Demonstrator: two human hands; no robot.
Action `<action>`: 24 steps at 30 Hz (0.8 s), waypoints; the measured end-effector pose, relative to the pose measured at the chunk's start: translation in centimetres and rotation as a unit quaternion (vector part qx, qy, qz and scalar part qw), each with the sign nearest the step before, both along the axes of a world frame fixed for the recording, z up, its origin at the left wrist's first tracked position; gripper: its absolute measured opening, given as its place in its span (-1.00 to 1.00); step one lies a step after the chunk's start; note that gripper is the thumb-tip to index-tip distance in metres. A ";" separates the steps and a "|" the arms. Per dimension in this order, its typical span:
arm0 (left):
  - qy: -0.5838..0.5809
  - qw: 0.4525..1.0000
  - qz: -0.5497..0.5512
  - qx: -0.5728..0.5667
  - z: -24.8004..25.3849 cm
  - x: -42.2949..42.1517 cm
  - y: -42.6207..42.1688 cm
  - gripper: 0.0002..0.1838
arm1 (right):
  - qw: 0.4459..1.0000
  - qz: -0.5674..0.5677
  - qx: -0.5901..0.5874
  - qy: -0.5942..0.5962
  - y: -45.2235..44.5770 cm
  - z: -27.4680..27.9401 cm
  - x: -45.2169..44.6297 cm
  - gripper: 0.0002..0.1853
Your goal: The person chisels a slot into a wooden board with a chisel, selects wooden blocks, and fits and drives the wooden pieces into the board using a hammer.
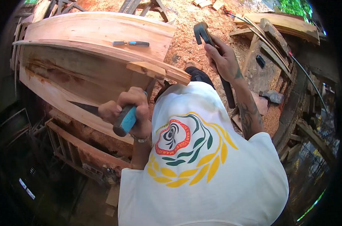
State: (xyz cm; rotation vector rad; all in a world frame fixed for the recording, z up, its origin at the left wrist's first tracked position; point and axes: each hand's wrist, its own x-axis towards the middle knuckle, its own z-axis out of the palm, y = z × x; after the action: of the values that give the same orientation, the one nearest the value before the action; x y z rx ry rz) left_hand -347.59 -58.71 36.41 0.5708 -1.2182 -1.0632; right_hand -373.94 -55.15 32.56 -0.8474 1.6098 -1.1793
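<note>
My left hand (131, 107) is closed around the blue-and-black handle of a chisel (128, 119); the blade is mostly hidden behind my fingers. That hand is low in front of my body, near the end of a small wood block (146, 69). My right hand (224, 56) grips a claw hammer (203, 32) close below its dark head, with the handle pointing down along my forearm. A second blue-handled chisel (131, 43) lies on a wide pale plank (99, 28) of the long wooden structure to my left.
Wood shavings (189, 15) cover the ground. On the right, another hammer (272, 96) and a small black object (260, 61) rest among boards (280, 26) and thin rods. Trestle legs (156, 9) stand at the back. A wooden frame (84, 150) sits at lower left.
</note>
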 end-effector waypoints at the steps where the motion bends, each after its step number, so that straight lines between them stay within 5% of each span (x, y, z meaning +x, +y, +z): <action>1: 0.014 1.000 -0.017 0.018 -0.1 -0.1 0.4 -0.51 | 1.000 0.008 0.009 0.001 0.2 -0.3 -0.8 -0.55; 11: -0.009 0.999 0.039 0.021 -2.8 -4.1 2.4 -0.59 | 0.993 0.112 0.038 -0.003 -0.5 -0.9 -8.3 -0.53; 20: 0.002 0.967 0.252 0.029 -5.4 -7.3 2.4 -0.46 | 0.969 0.240 0.017 0.048 -1.6 -0.9 -10.5 -0.54; 24: -0.045 0.967 0.249 0.019 -5.6 -7.1 2.7 -0.53 | 0.958 0.275 -0.016 0.076 -1.6 -1.4 -10.6 -0.55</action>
State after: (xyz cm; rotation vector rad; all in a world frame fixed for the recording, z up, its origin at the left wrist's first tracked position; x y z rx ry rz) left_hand -354.72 -56.02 30.83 0.9080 -1.0539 -0.6402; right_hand -384.52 -56.73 31.17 -1.3294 1.3431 -0.7559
